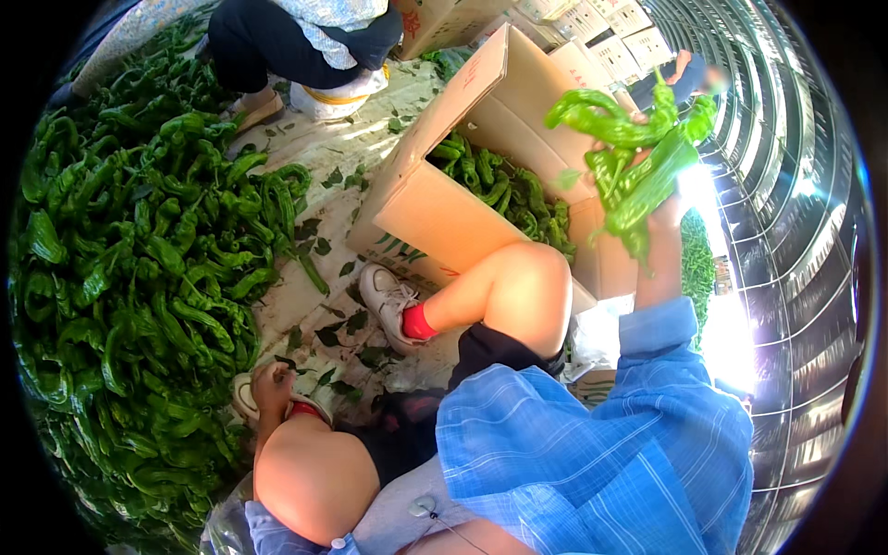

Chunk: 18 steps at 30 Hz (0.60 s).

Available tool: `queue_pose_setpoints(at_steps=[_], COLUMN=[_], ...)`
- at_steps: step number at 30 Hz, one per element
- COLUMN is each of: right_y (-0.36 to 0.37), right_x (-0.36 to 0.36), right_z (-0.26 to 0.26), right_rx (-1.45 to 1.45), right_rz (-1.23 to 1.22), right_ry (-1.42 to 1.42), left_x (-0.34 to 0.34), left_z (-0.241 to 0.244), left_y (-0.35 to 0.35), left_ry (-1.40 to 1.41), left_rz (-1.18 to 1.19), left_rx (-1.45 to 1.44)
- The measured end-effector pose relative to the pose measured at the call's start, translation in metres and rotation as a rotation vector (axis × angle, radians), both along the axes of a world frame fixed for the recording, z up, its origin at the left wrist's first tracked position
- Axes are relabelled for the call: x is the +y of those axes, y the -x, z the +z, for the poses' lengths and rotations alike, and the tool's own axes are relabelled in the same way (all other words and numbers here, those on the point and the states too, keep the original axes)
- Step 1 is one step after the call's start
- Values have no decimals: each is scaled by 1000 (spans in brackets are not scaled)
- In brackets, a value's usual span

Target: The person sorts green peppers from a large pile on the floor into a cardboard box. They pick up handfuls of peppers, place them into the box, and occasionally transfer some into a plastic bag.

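My right hand (667, 210) is raised at the upper right, shut on several long green peppers (642, 187) that largely hide its fingers. Beside it stands an open cardboard box (444, 208), its flaps spread, with green peppers (496, 182) inside. My left hand (272, 388) hangs beside my left knee, over my white shoe, near the edge of a large heap of green peppers (146, 263). Its fingers are curled, and a dark leaf lies by the fingertips; whether they grip it is unclear.
Loose leaves (329, 336) litter the pale ground sheet (298, 201). Another person in dark trousers (243, 41) sits at the top beside a white bundle (333, 100). Stacked cartons (610, 48) and a bent-over person (669, 80) are farther back, by the curved tunnel wall (798, 243).
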State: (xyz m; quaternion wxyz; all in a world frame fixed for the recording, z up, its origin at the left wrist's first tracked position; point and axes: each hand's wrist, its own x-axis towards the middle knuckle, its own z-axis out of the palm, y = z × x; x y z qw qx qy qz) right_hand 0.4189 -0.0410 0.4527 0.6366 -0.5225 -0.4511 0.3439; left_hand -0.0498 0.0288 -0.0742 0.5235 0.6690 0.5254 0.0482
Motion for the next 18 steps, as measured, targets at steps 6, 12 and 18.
queue_pose_setpoints(at_steps=[6, 12, 18], right_y=[89, 113, 26], right_x=[27, 26, -29], right_z=[-29, -55, 18], right_rx=[99, 58, -263], right_rz=[187, 217, -217], right_ry=[71, 92, 212], left_x=[90, 53, 58], left_z=[223, 358, 301], left_y=[-99, -190, -152], left_ry=[372, 178, -308], left_rz=[-487, -724, -777], left_rx=[-753, -1100, -811])
